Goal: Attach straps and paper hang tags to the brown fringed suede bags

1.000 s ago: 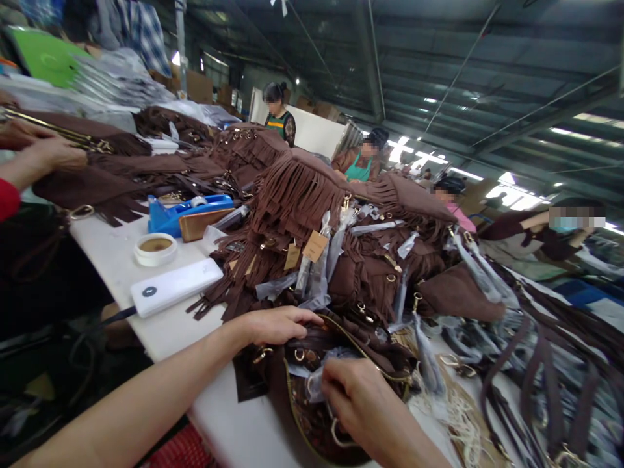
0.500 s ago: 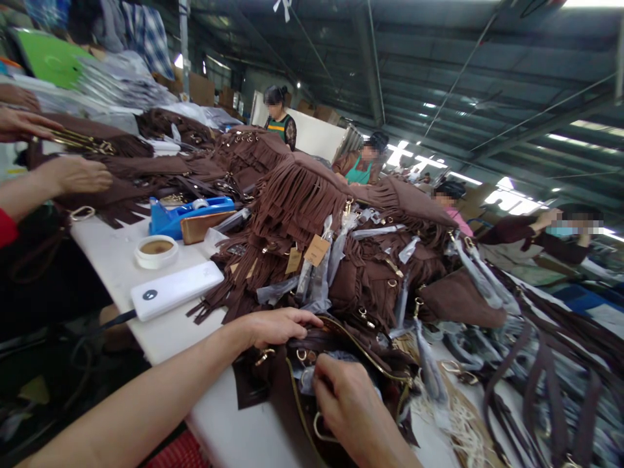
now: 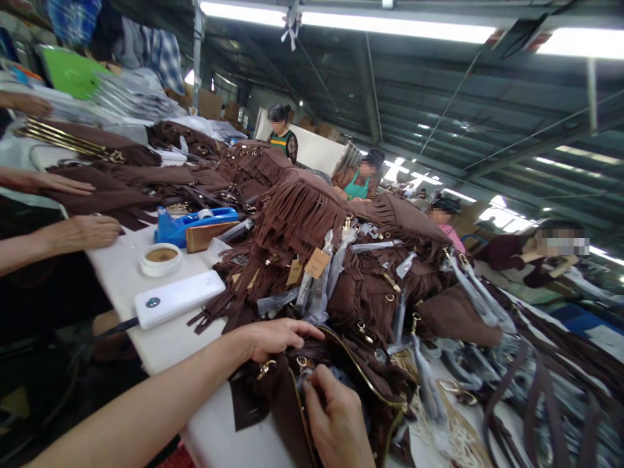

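Observation:
A dark brown bag lies unzipped at the table's near edge, its gold zipper spread wide. My left hand rests on the upper left rim of the opening, fingers stretched toward the zipper. Over the opening, my right hand has its fingers closed near clear plastic and a gold ring; what they pinch is too hidden to make out. A gold clasp hangs on the bag's left side, below my left hand. Beyond the bag rises a pile of brown fringed bags with a tan tag.
On the left stand a white power bank, a round white tub and a blue tape dispenser. A co-worker's hands are at the left edge. Brown straps lie at right. Other people sit beyond the pile.
My right hand has shifted slightly left and its fingers sit nearer the gold ring. The co-worker's hands at left have moved down. The whole view has tilted a little upward.

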`<state>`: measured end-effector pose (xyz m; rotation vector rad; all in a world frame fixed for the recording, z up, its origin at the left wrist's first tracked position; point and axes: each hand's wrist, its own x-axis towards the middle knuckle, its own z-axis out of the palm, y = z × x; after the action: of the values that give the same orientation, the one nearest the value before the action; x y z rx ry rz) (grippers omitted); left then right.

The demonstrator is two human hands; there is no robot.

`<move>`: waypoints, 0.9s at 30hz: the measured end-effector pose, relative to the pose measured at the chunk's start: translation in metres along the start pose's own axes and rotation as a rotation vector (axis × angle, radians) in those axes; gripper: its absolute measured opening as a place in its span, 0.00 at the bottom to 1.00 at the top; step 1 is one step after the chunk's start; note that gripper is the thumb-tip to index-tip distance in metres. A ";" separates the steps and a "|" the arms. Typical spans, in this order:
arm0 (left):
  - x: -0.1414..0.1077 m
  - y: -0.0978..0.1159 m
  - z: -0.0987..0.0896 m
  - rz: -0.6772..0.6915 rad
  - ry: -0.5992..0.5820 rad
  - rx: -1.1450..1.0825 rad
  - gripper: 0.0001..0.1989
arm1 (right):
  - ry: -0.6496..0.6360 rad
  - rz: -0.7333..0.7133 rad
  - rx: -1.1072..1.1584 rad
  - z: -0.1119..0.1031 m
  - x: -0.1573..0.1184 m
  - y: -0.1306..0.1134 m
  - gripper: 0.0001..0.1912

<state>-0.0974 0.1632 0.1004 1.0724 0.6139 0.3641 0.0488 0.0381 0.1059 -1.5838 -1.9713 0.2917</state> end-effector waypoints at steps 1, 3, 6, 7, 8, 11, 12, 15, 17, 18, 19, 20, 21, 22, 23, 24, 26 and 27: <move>0.000 -0.001 -0.001 0.001 -0.006 -0.004 0.31 | 0.006 -0.004 0.000 0.001 0.000 0.001 0.13; 0.000 -0.003 -0.001 0.002 -0.013 -0.012 0.30 | 0.005 -0.013 -0.001 0.004 -0.002 0.004 0.13; -0.001 -0.004 -0.002 0.008 -0.020 -0.025 0.27 | 0.056 0.008 -0.011 0.009 -0.006 0.006 0.13; -0.001 -0.004 -0.002 0.012 -0.023 -0.029 0.26 | 0.083 0.027 -0.011 0.011 -0.008 0.006 0.13; -0.002 -0.004 -0.001 0.017 -0.025 -0.033 0.24 | 0.107 0.050 -0.007 0.013 -0.009 0.006 0.14; -0.002 -0.003 0.001 0.025 -0.028 -0.026 0.20 | 0.127 0.112 0.027 0.018 -0.011 0.003 0.15; -0.003 -0.003 0.002 0.028 -0.027 -0.015 0.20 | 0.125 0.126 0.039 0.019 -0.010 0.003 0.15; -0.005 -0.005 0.006 0.056 -0.006 0.036 0.17 | 0.116 0.174 0.096 0.021 -0.006 0.002 0.15; -0.010 -0.005 0.008 0.098 0.020 0.086 0.15 | 0.088 0.239 0.182 0.022 -0.002 0.002 0.16; -0.012 -0.005 0.010 0.125 0.035 0.114 0.14 | 0.069 0.283 0.239 0.022 -0.001 0.002 0.16; -0.016 -0.004 0.010 0.153 0.049 0.144 0.14 | 0.052 0.327 0.295 0.023 0.000 0.002 0.17; -0.020 -0.003 0.011 0.181 0.059 0.175 0.14 | 0.041 0.364 0.341 0.023 0.001 0.002 0.17; -0.023 -0.001 0.011 0.208 0.062 0.207 0.14 | 0.034 0.389 0.376 0.023 0.001 0.001 0.18; -0.027 0.001 0.010 0.230 0.057 0.241 0.15 | 0.031 0.404 0.399 0.023 0.001 0.001 0.18; -0.030 0.003 0.009 0.248 0.044 0.278 0.16 | 0.031 0.411 0.414 0.023 0.001 0.001 0.18; -0.033 0.005 0.008 0.264 0.030 0.317 0.17 | 0.030 0.413 0.424 0.022 0.000 0.001 0.18; -0.036 0.008 0.005 0.305 0.013 0.398 0.16 | 0.030 0.420 0.447 0.021 0.000 0.000 0.18; -0.036 0.008 0.004 0.330 0.015 0.434 0.14 | 0.031 0.424 0.458 0.020 0.000 -0.001 0.18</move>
<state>-0.1228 0.1435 0.1199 1.5968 0.5409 0.5404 0.0363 0.0413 0.0900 -1.6579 -1.3929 0.8170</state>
